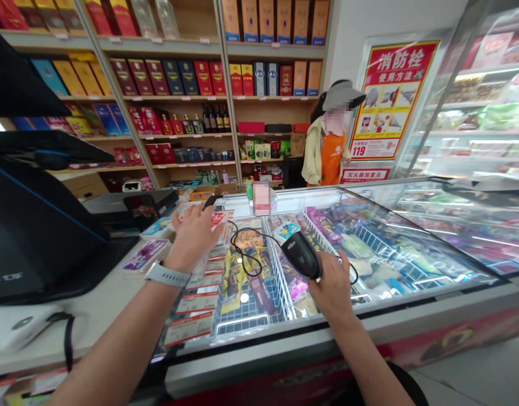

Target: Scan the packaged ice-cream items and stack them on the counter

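My right hand is wrapped round a black barcode scanner, held above the glass top of the freezer. A thin black cable loops away from it across the glass. My left hand, with a pale watch band at the wrist, is stretched forward with its fingers apart and nothing visible in it. Below and beside that hand lie a purple-and-white pack and several price tags. A small blue-and-white item shows just behind the scanner.
The glass-topped freezer holds wire baskets of packaged ice creams. A dark checkout terminal and a white device stand at the left. Behind the freezer is a person in an orange apron. Shelves of boxes line the back wall.
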The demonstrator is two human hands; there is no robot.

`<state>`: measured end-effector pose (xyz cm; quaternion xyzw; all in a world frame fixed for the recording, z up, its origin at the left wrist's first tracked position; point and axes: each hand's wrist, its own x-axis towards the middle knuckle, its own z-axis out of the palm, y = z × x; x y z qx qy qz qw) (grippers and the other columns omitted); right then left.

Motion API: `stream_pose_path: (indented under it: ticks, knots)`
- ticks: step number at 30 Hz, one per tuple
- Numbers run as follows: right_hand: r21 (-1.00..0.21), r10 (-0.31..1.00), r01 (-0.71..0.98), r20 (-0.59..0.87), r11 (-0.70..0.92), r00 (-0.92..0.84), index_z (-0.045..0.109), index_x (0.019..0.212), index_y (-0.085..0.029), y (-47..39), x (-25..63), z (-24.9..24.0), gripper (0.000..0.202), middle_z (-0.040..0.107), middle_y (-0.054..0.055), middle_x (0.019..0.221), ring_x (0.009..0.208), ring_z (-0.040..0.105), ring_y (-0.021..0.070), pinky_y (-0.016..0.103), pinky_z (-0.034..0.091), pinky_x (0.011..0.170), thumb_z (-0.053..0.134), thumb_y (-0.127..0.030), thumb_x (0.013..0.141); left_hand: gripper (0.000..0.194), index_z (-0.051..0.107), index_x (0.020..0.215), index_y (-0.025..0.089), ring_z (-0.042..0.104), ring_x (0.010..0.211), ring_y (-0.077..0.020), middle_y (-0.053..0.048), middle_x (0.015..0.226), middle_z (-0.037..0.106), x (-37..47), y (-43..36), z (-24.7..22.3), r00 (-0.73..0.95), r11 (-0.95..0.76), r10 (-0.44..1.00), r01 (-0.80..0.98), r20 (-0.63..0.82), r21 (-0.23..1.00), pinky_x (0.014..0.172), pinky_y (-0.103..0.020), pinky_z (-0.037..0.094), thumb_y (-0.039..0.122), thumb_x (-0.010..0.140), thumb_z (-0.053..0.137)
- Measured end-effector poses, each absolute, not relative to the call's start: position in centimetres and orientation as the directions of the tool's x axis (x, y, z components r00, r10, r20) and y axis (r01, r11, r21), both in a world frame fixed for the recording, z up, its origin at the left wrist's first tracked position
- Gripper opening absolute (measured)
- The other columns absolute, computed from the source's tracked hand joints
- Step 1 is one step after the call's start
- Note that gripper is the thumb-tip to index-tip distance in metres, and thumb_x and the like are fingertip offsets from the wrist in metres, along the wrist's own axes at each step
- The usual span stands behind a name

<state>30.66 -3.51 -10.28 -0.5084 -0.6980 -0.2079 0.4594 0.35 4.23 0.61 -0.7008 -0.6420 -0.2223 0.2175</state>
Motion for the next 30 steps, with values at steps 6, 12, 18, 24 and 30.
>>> stream_pose_path:
  ticks: [6,12,18,24,30]
  knots:
    - [-0.225,0.495,0.908,0.869,0.354,0.022,0.051,0.105,-0.016,-3.4,30.8,-10.4,0.029,0.062,0.008,0.093,0.09,0.059,0.024,0.053,0.03,0.106,0.053,-0.019,0.076,0.047,0.05,0.129,0.023,0.048,0.122,-0.0301,-0.012,0.128,0.057,9.3,4.6,-2.6,0.293,-0.368,0.844,0.925,0.448,0.089,0.106,-0.052,0.029,0.045,0.087,0.05]
    - [-0.248,0.518,0.895,0.855,0.371,0.022,0.05,0.106,-0.017,-3.6,30.6,-10.1,0.03,0.062,0.008,0.094,0.091,0.059,0.0239,0.054,0.027,0.108,0.051,-0.017,0.076,0.048,0.053,0.127,0.019,0.055,0.113,-0.0326,-0.016,0.118,0.062,14.5,6.8,-6.3,0.312,-0.409,0.881,0.88,0.356,0.24,0.098,-0.048,0.037,0.042,0.085,0.051]
    - [-0.265,0.538,0.885,0.842,0.382,0.02,0.048,0.107,-0.018,-3.8,30.4,-9.7,0.029,0.062,0.007,0.094,0.091,0.059,0.0231,0.053,0.025,0.109,0.051,-0.019,0.079,0.043,0.055,0.125,0.018,0.058,0.108,-0.0327,-0.018,0.109,0.065,15.3,7.7,-7.3,0.267,-0.392,0.892,0.857,0.365,0.333,0.095,-0.043,0.039,0.033,0.085,0.049]
    - [-0.255,0.533,0.887,0.846,0.385,0.012,0.048,0.106,-0.018,-3.8,30.4,-9.7,0.028,0.062,0.007,0.093,0.089,0.059,0.0233,0.052,0.026,0.108,0.051,-0.018,0.078,0.041,0.059,0.12,0.018,0.056,0.112,-0.0334,-0.018,0.113,0.063,15.2,7.5,-7.2,0.224,-0.385,0.902,0.805,0.368,0.453,0.099,-0.043,0.037,0.03,0.082,0.054]
    - [-0.258,0.537,0.888,0.843,0.38,0.014,0.048,0.106,-0.018,-3.7,30.5,-9.8,0.032,0.062,0.007,0.095,0.091,0.06,0.0234,0.052,0.026,0.108,0.052,-0.016,0.074,0.042,0.062,0.116,0.018,0.052,0.118,-0.0345,-0.017,0.116,0.063,15.0,8.0,-7.3,0.142,-0.358,0.92,0.683,0.365,0.637,0.106,-0.047,0.029,0.034,0.078,0.061]
